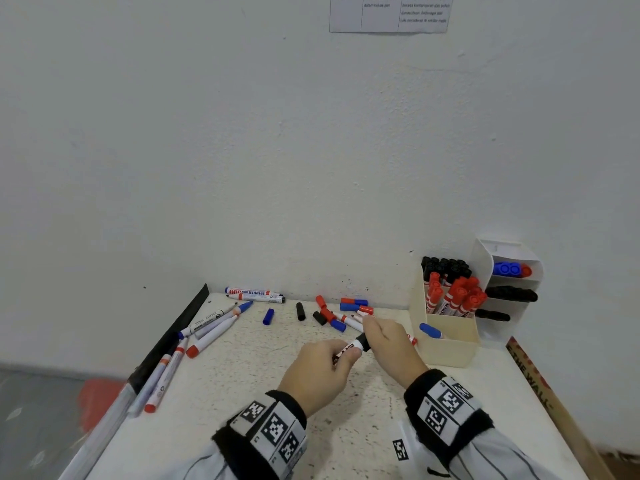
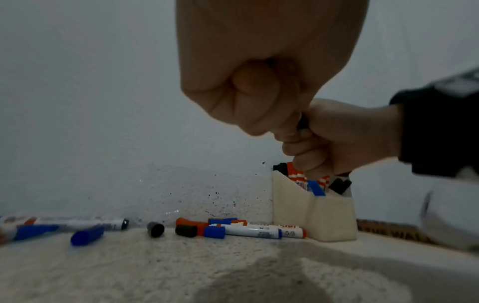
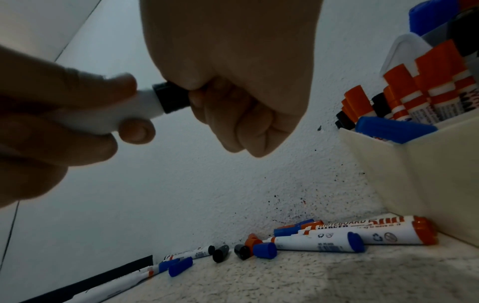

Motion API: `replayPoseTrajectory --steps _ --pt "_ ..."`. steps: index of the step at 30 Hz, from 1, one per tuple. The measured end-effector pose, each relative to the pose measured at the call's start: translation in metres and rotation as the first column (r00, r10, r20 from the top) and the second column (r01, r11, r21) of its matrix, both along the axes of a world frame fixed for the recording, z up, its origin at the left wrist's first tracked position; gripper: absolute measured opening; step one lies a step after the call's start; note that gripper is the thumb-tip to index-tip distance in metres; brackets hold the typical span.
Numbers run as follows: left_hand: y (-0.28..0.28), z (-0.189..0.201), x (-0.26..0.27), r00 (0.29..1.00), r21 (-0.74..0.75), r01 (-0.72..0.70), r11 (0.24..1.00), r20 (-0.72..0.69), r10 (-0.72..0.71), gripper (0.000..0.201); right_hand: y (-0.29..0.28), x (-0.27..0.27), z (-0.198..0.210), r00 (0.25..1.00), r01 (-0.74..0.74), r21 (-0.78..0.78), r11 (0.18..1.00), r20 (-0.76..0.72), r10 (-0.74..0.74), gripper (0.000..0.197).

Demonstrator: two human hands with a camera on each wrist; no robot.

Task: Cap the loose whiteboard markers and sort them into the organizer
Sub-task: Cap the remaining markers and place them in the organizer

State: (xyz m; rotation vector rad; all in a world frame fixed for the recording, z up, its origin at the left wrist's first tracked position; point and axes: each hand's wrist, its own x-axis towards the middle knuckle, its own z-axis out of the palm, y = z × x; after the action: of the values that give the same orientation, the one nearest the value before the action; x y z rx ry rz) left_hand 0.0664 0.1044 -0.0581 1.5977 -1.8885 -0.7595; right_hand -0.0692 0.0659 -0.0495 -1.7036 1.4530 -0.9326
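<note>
The person is holding one white marker (image 1: 348,349) above the middle of the speckled table (image 1: 242,393), the left hand (image 1: 320,370) curling its fingers around the barrel and the right hand (image 1: 389,344) closing its fingers around the black cap (image 3: 171,100) that is sitting on the marker's end. Against the wall, two long markers (image 1: 254,294) are lying side by side, and along the table's left edge about six more slim markers (image 1: 211,325) are lying fanned out, some with blue ends and some with red. Loose caps are lying between them and the hands: one blue cap (image 1: 268,317) by itself, one black cap (image 1: 300,311) just right of it, and then a mixed cluster (image 1: 341,313) of red, blue and black caps and short markers, too jumbled to count, lying just beyond the right hand. At the right, the cream organizer (image 1: 446,344) is standing against the wall, holding a group of black-capped markers at the back, roughly eight red-capped ones in the middle, and one blue-capped marker (image 1: 430,330) in its front compartment. Beside it, a white shelf unit (image 1: 485,258) is holding blue and black markers lying on their sides. The right hand is blocking part of the cluster from the head view. A printed sheet (image 1: 389,13) is hanging on the wall above.
</note>
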Motion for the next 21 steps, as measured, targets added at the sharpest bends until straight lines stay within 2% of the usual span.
replayPoseTrajectory --steps 2,4,5,7,10,15,19,21 --pt "-0.001 -0.004 0.001 0.979 -0.097 0.015 0.995 0.205 0.005 0.033 0.001 0.000 0.002 0.999 -0.003 0.026 1.000 -0.034 0.004 0.045" --pt "-0.002 -0.006 0.002 0.906 -0.216 0.081 0.973 0.424 0.019 0.037 0.000 -0.001 0.002 0.998 0.005 0.059 0.998 -0.057 -0.002 0.043" --pt "-0.002 -0.007 0.003 0.862 -0.299 0.115 0.947 0.503 0.054 0.042 -0.001 -0.002 0.003 0.998 0.016 0.076 0.997 -0.066 -0.011 0.043" --pt "-0.002 -0.002 0.004 0.808 -0.289 0.156 0.944 0.588 0.047 0.044 -0.001 -0.002 0.003 0.996 0.025 0.108 0.994 -0.093 -0.015 0.041" --pt "-0.002 -0.003 0.000 0.826 -0.310 0.181 0.933 0.563 0.027 0.043 -0.001 -0.002 0.003 0.990 0.015 0.123 0.992 -0.140 0.003 0.040" --pt "-0.010 -0.009 0.004 0.882 -0.318 0.092 0.944 0.466 0.071 0.038 0.000 -0.001 0.006 0.998 -0.023 0.097 0.995 -0.051 0.028 0.042" --pt "-0.009 0.003 0.001 0.912 -0.275 0.078 0.958 0.408 0.043 0.036 -0.004 -0.008 0.003 0.997 -0.074 0.106 0.992 0.018 0.072 0.041" --pt "-0.009 0.005 0.001 0.946 -0.231 0.072 0.970 0.325 0.007 0.034 -0.004 -0.013 0.002 0.990 -0.123 0.125 0.985 0.091 0.112 0.039"
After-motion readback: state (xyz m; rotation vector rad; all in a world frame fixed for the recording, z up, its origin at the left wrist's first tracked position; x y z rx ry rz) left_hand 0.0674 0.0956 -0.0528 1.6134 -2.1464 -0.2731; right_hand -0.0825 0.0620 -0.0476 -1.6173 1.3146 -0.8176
